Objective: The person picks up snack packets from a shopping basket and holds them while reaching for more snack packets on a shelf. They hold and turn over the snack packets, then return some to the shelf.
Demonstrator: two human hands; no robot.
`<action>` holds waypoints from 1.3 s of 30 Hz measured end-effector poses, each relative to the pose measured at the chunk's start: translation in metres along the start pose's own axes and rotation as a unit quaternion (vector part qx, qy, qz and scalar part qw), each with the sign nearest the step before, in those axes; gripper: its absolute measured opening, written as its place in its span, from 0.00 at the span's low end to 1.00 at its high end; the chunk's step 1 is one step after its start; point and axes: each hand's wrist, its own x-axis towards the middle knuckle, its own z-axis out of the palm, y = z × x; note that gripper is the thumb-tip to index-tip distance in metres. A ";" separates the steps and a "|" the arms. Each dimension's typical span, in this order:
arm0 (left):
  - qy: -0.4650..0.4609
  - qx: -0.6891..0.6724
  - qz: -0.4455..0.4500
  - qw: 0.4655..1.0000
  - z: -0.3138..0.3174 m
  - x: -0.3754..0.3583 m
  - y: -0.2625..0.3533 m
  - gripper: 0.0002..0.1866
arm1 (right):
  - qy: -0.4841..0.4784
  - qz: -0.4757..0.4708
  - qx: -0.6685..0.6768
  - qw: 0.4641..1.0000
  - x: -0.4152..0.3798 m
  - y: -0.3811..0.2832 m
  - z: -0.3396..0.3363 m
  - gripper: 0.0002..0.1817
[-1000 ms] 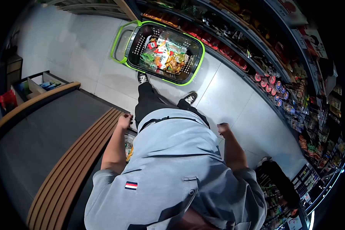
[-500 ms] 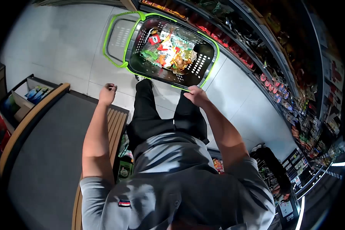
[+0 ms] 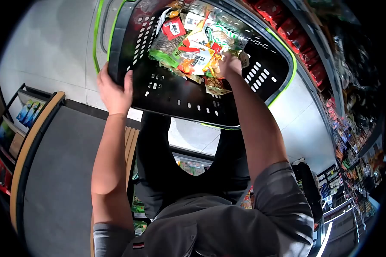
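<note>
A black shopping basket [image 3: 176, 112] with bright green trim stands in front of my legs, with several snack packets in it. My left hand [image 3: 116, 93] grips its left rim, thumb on the inner side and fingers outside. Inside the basket, my right hand [image 3: 230, 66] is down among the packets, with its fingers partly hidden and blurred. Closest to it are a brown packet [image 3: 217, 85] and a white-and-orange packet [image 3: 198, 58]. Farther left lie a red packet with a white label [image 3: 173, 28] and a green packet [image 3: 165, 58].
Shelves with red packets [image 3: 294, 36] run along the right. A grey-topped counter with a wooden edge [image 3: 38, 124] stands at the left. Another person in dark clothing [image 3: 309, 188] is at the lower right. Pale floor tiles [image 3: 55, 51] surround the basket.
I have bent closer, so the basket looks larger. My left hand has moved onto its left rim. My right hand has gone from beside the near rim down among the packets.
</note>
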 end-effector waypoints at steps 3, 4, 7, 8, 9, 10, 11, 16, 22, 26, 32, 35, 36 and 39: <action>0.014 -0.033 -0.032 0.999 0.006 -0.002 -0.001 0.31 | -0.083 0.080 0.076 0.990 0.032 -0.019 -0.007 0.35; 0.025 -0.020 -0.021 0.999 0.007 -0.003 0.000 0.30 | -0.065 0.096 0.082 0.990 0.041 -0.023 0.005 0.44; 0.023 0.001 -0.023 0.999 0.005 0.000 0.004 0.29 | -0.084 0.185 0.071 0.977 0.046 -0.052 0.007 0.65; 0.020 0.003 -0.024 1.000 0.006 -0.003 0.002 0.29 | -0.093 0.176 0.057 0.978 0.040 -0.056 0.006 0.64; 0.024 0.006 -0.019 1.000 0.007 -0.003 0.001 0.29 | -0.099 0.166 0.044 0.980 0.036 -0.060 0.005 0.64; 0.030 0.008 -0.013 0.999 0.008 -0.003 0.000 0.28 | -0.042 0.138 0.029 0.989 0.029 -0.065 0.013 0.62; 0.032 0.008 -0.013 0.999 0.009 -0.001 0.000 0.28 | 0.017 0.111 0.015 0.994 0.021 -0.068 0.021 0.60; 0.035 0.028 -0.005 0.999 0.009 -0.005 -0.001 0.29 | -0.045 0.118 0.078 0.989 0.009 -0.076 0.008 0.51; 0.037 0.040 0.021 0.998 0.008 -0.003 -0.002 0.29 | -0.007 0.133 0.086 0.987 0.022 -0.038 0.013 0.39; 0.044 0.031 0.022 0.998 0.008 -0.003 -0.003 0.27 | 0.014 0.097 0.068 0.993 0.022 -0.032 0.016 0.30; 0.030 0.033 0.014 0.999 0.007 -0.003 -0.003 0.29 | 0.100 0.008 0.257 0.961 -0.055 -0.044 -0.004 0.15; 0.026 0.028 0.003 0.999 0.007 -0.003 -0.001 0.29 | 0.085 0.018 0.441 0.894 -0.094 -0.046 -0.009 0.08; 0.025 0.026 0.004 0.999 0.007 -0.002 -0.001 0.29 | 0.074 0.052 0.543 0.835 -0.106 -0.053 -0.011 0.06; 0.025 0.029 0.009 0.999 0.007 -0.003 -0.001 0.28 | 0.031 0.091 0.610 0.786 -0.137 -0.055 -0.022 0.08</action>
